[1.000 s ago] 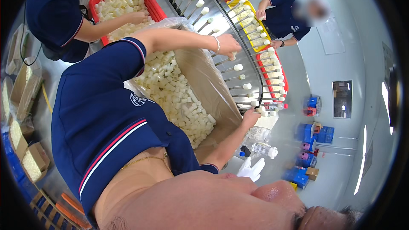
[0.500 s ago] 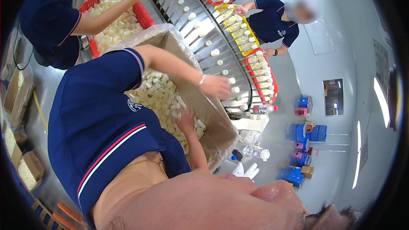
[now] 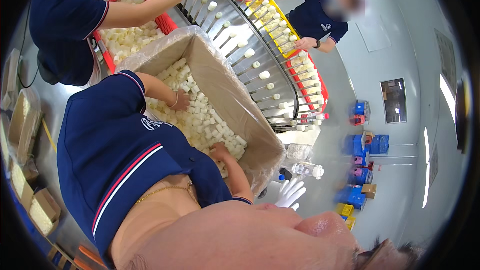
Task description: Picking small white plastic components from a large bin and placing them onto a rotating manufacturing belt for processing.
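One lined cardboard box [image 3: 235, 100], two red crates [image 3: 162, 20], white caps [image 3: 200, 120] perhaps hundreds, uncountable.

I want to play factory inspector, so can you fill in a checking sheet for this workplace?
Surface: cardboard box with a clear plastic liner, open at the top.
Job's things: small white caps heaped in the box.
Clutter: white glove and clear bottle beside the box.
Grippers: left hand and right hand are both down in the caps; their grip is hidden.
Cables: dark cable at the left edge.
Surroundings: curved peg conveyor carrying caps, red crate, co-workers in navy shirts, blue crates on the floor.
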Demonstrator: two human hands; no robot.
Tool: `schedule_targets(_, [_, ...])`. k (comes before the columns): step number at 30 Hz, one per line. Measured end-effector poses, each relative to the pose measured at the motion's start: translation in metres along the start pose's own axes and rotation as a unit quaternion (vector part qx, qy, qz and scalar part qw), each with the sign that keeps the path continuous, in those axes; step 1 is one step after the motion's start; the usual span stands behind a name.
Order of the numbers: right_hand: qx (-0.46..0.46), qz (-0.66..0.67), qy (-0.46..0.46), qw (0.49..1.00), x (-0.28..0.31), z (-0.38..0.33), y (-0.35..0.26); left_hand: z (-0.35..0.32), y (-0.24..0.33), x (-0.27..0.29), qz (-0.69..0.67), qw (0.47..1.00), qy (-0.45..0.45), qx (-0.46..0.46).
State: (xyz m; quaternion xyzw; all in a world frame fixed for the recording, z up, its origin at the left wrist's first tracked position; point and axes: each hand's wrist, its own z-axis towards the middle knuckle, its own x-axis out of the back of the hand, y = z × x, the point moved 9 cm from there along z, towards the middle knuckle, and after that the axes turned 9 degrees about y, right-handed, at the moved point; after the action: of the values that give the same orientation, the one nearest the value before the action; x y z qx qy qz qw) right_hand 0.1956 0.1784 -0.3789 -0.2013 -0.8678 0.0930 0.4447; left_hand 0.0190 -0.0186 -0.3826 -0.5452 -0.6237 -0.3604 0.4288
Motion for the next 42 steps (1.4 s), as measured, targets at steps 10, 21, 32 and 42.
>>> schedule_targets(10, [0.012,0.218,0.213,0.952,0.083,0.026,-0.011,-0.005,0.022,0.086,-0.167,0.984,0.059,-0.021])
schedule_targets(21, [0.146,0.586,0.300,0.738,0.261,-0.025,-0.099,-0.025,0.006,0.212,-0.558,0.807,0.193,-0.019])
schedule_targets(32, [0.217,0.494,0.417,0.732,0.356,-0.019,-0.132,-0.042,-0.023,0.229,-0.674,0.706,0.204,0.075])
schedule_targets(42, [-0.049,0.082,0.473,0.876,0.366,0.025,-0.116,-0.049,-0.044,0.258,-0.546,0.771,0.327,0.019])
